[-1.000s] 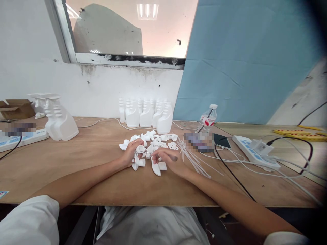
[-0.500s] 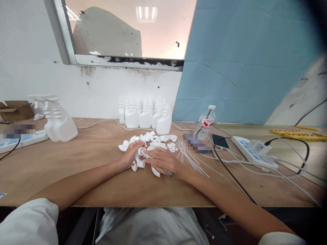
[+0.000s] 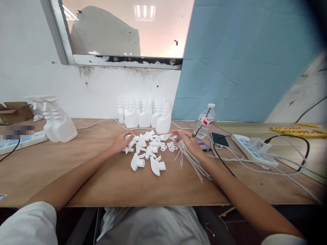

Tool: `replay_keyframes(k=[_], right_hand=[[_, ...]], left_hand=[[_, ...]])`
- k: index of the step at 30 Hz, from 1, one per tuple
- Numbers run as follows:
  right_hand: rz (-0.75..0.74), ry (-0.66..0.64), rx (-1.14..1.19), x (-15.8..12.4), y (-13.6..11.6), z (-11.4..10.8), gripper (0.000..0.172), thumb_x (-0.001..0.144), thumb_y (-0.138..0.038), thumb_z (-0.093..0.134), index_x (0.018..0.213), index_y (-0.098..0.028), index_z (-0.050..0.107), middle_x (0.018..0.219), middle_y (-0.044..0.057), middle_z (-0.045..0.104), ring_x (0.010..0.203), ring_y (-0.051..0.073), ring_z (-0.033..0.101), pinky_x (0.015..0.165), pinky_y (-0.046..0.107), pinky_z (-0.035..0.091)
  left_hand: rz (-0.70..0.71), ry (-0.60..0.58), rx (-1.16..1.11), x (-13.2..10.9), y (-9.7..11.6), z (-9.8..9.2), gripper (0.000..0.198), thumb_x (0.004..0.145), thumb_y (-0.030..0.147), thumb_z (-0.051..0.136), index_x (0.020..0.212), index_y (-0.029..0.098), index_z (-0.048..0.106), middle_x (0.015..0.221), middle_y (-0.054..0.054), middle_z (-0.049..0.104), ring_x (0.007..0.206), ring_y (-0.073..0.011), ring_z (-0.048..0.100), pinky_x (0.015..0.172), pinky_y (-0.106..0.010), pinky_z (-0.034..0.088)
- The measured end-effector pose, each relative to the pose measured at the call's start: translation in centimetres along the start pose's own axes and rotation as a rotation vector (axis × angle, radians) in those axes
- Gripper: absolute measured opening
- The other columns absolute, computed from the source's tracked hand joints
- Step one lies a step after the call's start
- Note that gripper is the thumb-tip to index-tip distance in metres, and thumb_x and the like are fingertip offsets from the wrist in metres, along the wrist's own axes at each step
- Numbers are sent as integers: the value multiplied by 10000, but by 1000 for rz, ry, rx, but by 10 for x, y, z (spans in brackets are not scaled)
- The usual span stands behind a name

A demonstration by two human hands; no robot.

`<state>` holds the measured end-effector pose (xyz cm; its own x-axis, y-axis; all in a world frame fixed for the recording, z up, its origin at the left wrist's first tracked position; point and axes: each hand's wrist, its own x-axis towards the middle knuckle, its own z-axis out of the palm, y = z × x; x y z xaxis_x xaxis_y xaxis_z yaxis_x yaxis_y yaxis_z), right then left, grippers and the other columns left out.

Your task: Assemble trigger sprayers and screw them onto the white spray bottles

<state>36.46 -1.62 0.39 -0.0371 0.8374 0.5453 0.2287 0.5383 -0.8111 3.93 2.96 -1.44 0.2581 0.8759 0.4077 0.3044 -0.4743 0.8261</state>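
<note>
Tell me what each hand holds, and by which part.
Left hand grips a white sprayer head; which part is hidden. Right hand rests over the thin tubes, grip unclear.

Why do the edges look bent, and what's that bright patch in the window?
Head view: a wide lens bows the table edge and window frame; its top right corner fades to black; the bright patch is a ceiling lamp seen in the glass; a mosaic blur covers part of the left power strip; white trigger parts look sharp.
</note>
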Motion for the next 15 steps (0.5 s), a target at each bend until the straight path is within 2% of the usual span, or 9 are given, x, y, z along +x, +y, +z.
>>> replay_keyframes(k=[4,9,12,15], right_hand=[[127,-46,23,4,17,-1,522,842,-645,522,815,-148,678,664,61,676,477,142,574,512,289,455],[186,-184,-24,2,21,6,571,837,-669,503,822,-130,691,756,81,697,602,154,617,611,292,482],[206,-223,-3,0,21,12,589,826,-681,510,838,-121,693,819,94,705,679,169,643,701,317,509],[232,-272,64,-1,21,17,579,818,-678,532,881,-125,695,901,108,709,765,197,675,804,362,515]], left_hand=[[106,-49,129,0,-5,-1,199,779,400,624,754,206,661,657,-1,596,620,-160,521,602,-234,403],[204,-94,246,1,-13,3,195,796,386,608,710,228,682,630,-28,580,629,-189,525,654,-266,423],[271,-107,304,0,-15,5,236,831,395,558,706,229,670,680,-43,597,703,-206,550,757,-300,447],[255,-66,316,3,-15,1,245,853,416,528,789,225,666,792,-62,632,839,-236,570,888,-352,434]])
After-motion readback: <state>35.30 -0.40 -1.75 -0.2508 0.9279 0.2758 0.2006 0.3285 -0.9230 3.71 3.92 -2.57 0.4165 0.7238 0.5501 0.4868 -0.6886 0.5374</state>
